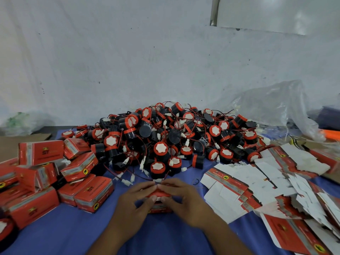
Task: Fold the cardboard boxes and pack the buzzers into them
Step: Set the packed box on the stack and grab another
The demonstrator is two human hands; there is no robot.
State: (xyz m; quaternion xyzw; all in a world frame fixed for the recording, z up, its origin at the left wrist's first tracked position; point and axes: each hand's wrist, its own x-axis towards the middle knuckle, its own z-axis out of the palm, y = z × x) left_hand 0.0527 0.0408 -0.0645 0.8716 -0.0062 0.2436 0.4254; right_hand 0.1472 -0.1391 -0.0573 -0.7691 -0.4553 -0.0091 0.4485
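Holding one red cardboard box (159, 195) at the near centre of the blue cloth (73, 232), I record my left hand (137, 196) curled round its left end and my right hand (181, 196) curled round its right end. The fingertips of both meet over the top edge and the thumbs press on the near face. Whether the box is filled cannot be told. At 12 o'clock from it lies a heap of loose buzzers (174, 137): black bodies, red rims, white faces, wires tangled. At 9 o'clock, folded boxes (40, 152) are piled, several tilted. At 3 o'clock, flat cartons (257, 183) lie overlapping, mostly white side up. At 2 o'clock, a crumpled clear plastic bag (276, 102) sits against the wall (128, 52).
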